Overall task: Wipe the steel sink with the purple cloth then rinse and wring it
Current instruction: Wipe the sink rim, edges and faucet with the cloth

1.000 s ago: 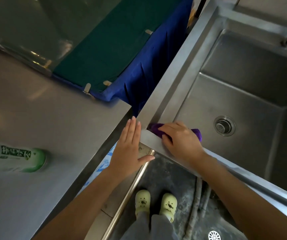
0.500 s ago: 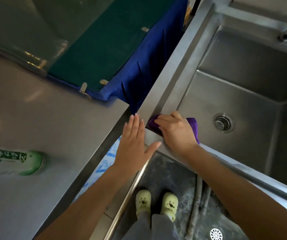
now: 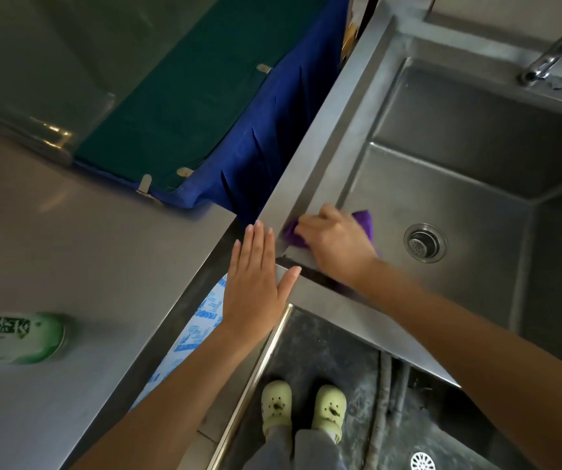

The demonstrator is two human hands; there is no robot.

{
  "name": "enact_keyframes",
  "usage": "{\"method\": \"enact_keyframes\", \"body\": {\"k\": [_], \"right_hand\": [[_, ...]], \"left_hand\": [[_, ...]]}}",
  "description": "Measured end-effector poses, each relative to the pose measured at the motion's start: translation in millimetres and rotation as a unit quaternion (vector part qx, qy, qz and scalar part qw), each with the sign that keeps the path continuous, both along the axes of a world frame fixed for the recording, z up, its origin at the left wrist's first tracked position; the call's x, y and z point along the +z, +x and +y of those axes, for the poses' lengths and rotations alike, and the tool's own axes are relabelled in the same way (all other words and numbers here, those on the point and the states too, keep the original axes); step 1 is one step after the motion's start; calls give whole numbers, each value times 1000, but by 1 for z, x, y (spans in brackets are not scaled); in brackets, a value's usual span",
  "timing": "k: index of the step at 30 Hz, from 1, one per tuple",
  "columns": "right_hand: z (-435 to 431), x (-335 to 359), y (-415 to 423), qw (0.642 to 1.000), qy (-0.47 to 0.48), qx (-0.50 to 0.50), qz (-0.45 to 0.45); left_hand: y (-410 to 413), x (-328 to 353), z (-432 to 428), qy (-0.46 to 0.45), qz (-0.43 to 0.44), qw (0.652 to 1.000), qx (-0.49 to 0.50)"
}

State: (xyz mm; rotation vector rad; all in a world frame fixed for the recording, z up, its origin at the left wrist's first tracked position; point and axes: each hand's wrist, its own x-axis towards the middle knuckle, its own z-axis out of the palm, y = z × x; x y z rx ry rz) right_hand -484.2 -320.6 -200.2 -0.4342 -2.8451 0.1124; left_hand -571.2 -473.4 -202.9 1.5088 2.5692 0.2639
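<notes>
The steel sink (image 3: 327,137) fills the right half of the view, with a round drain (image 3: 424,243) in its floor. My right hand (image 3: 335,244) presses the purple cloth (image 3: 363,221) on the sink's near left corner rim; most of the cloth is hidden under the fingers. My left hand (image 3: 256,283) is flat, fingers together and straight, over the gap between the sink's corner and the steel counter (image 3: 86,252). It holds nothing.
A faucet (image 3: 554,52) reaches in at the top right. A green bottle (image 3: 18,337) lies on the counter at the left. Blue and green fabric (image 3: 205,106) hangs behind the counter. My feet in pale clogs (image 3: 303,408) stand on the dark floor, near a floor drain (image 3: 423,461).
My right hand has slid the cloth a little along the sink's corner rim, away from me. My left hand stays flat at the corner.
</notes>
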Motion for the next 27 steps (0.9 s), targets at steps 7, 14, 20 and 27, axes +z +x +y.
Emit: {"method": "enact_keyframes", "body": {"k": [7,14,20,27], "right_hand": [[17,-13,3,1000,9,5,29],[106,-10,-24,997,13,-68,36],[168,-12,-41,990,-19,-143,-4],[209,-11,-59,977,-38,-209,0]], "left_hand": [[-22,3,51,-4,0,999,-38],[-29,-1,77,-29,48,997,-53],[-29,-2,77,-36,50,997,-55],[-34,5,109,-37,13,997,-61]]}}
